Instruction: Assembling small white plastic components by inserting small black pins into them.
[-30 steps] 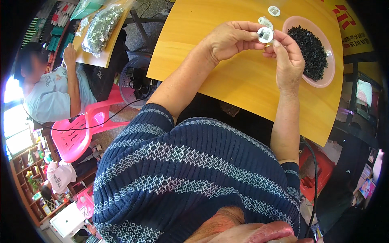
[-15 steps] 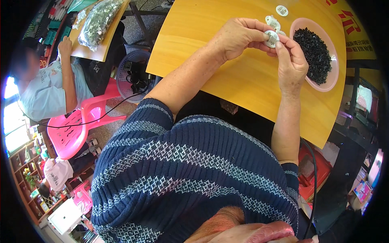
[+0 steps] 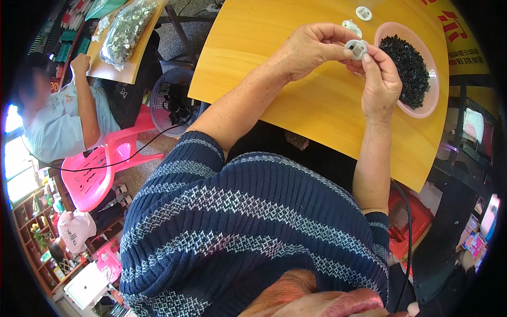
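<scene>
Above the far part of the table, a small round white plastic piece point(image 3: 356, 49) with a dark slot in its face is pinched between both hands. My left hand point(image 3: 319, 50) grips its left edge with thumb and fingers. On its right edge, my right hand point(image 3: 381, 82) closes with thumb and forefinger. Just beyond my fingers lies another white plastic piece point(image 3: 351, 27), partly hidden. Farther off is a round white piece point(image 3: 364, 13) with cutouts. A pink oval basin point(image 3: 434, 95) holding many small black parts point(image 3: 406, 71) stands right beside my right hand.
The yellow table point(image 3: 248, 58) curves around in front of me. At the left, a co-worker point(image 3: 63, 116) sits on a pink plastic chair point(image 3: 90, 179) by a table bearing a bag of small metal-looking parts point(image 3: 127, 34). A basket point(image 3: 163, 95) with dark items stands between the tables.
The white piece in my hands has turned so its slotted face shows more, with a dark spot in it. The co-worker's hand has shifted slightly.
</scene>
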Motion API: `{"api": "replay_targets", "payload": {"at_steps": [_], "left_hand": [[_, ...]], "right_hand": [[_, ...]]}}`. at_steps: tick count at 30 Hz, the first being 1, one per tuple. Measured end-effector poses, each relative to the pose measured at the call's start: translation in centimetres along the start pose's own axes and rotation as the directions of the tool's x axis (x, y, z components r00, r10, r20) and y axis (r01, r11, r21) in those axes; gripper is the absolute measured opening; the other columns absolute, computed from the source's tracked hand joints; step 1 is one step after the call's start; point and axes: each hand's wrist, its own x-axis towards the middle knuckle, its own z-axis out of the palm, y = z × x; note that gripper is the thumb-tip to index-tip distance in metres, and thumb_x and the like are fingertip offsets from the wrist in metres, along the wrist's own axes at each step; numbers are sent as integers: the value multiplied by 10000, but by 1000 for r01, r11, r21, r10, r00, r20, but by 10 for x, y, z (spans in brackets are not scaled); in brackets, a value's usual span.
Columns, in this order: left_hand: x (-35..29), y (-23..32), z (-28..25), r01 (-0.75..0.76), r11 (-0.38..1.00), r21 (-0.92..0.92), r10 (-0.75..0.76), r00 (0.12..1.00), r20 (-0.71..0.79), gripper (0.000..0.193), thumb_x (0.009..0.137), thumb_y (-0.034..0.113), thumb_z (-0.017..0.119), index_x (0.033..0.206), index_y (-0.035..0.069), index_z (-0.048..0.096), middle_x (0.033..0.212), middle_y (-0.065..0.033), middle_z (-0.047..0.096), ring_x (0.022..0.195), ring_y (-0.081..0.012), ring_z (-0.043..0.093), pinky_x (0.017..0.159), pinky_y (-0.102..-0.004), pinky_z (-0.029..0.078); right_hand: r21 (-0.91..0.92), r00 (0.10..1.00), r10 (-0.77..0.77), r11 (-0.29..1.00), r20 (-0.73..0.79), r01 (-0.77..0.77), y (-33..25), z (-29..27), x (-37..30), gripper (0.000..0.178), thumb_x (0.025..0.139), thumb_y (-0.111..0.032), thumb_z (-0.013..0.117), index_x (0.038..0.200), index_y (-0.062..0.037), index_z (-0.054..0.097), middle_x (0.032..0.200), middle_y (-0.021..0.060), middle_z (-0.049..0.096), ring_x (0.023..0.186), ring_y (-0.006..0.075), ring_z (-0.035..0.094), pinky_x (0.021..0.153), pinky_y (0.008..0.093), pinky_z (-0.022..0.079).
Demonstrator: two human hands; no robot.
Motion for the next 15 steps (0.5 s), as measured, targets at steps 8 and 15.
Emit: {"api": "replay_targets", "payload": {"at_steps": [8, 15], "left_hand": [[-5, 23, -6, 72, 995, -61, -81, 986, -148, 153, 761, 53, 558, 893, -24, 556, 787, -72, 583, 672, -123, 563, 600, -237, 487], [2, 124, -28, -354, 900, 254, 412, 882, -228, 186, 778, 42, 528, 951, -27, 524, 855, -116, 586, 734, -174, 579, 634, -276, 495]], "right_hand": [[-49, 999, 17, 999, 49, -14, -6, 6, -7, 172, 814, -68, 485, 944, 37, 529, 750, 51, 559, 617, 89, 536, 568, 209, 458], [52, 994, 78, 995, 70, -82, -10, 2, -16, 173, 816, -91, 502, 932, 32, 536, 776, 44, 544, 609, 83, 524, 552, 209, 459]]}}
